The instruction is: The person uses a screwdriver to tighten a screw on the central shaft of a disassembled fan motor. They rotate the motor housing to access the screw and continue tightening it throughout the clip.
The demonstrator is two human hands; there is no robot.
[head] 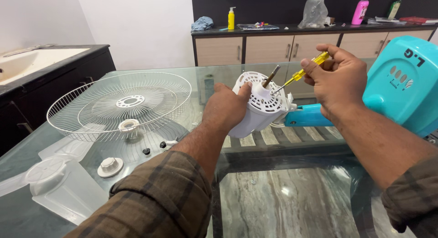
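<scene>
My left hand (226,108) grips the side of a white vented fan motor housing (262,105) with a metal shaft (271,76) sticking up from it. My right hand (340,80) holds a yellow-handled screwdriver (306,69), its tip set against the top of the housing next to the shaft. The housing joins a turquoise neck (308,115) that leads to the turquoise fan base (404,83) at the right. All of this is above a glass table (292,192).
A white wire fan guard (121,105) lies on the table's left, with a translucent fan blade (59,183), a white knob (110,167) and small black screws (146,151) near it. A sink counter (41,64) stands left; a cabinet (273,46) with bottles stands behind.
</scene>
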